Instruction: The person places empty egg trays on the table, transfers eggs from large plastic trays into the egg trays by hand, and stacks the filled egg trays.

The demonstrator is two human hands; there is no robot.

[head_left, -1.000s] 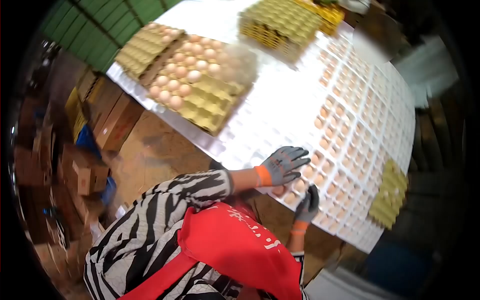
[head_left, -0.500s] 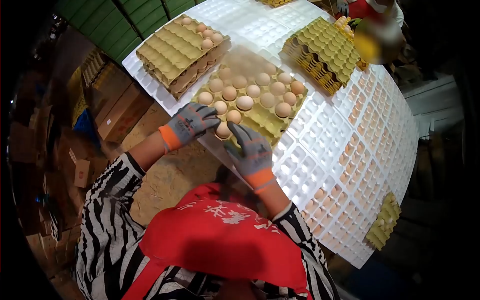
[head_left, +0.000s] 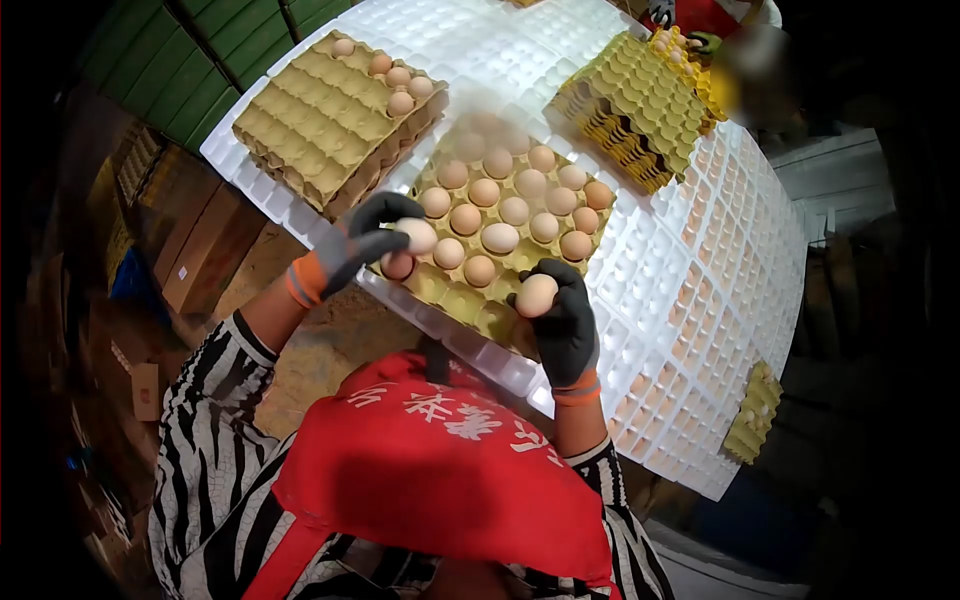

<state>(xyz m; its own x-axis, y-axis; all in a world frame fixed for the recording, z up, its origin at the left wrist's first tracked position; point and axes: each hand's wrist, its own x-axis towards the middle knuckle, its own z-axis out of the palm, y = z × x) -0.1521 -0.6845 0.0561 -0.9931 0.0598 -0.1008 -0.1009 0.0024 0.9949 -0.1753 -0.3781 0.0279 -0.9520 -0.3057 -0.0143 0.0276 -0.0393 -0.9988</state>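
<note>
My left hand (head_left: 362, 240), in a grey glove with an orange cuff, pinches a pale egg (head_left: 418, 236) over the left edge of a pulp egg tray (head_left: 462, 299). Just below that egg, a browner egg (head_left: 397, 264) sits at the tray's edge. My right hand (head_left: 570, 325), gloved alike, has its fingers closed round another egg (head_left: 537, 296) above the tray's near right corner. Rows of eggs, pale to brown, fill the tray's far and middle cups. Several near cups hold no egg.
A stack of pulp trays (head_left: 320, 120) with several eggs on top stands at the left. Another tray stack (head_left: 640, 100) is at the back right. White moulded sheets (head_left: 640, 270) cover the table, with many eggs at right. A co-worker's gloved hand (head_left: 662, 14) shows at the top.
Both hands have turned and moved apart, and each now has an egg lifted in its fingers. Earlier both reached down at the tray's near edge. The view has shifted slightly.
</note>
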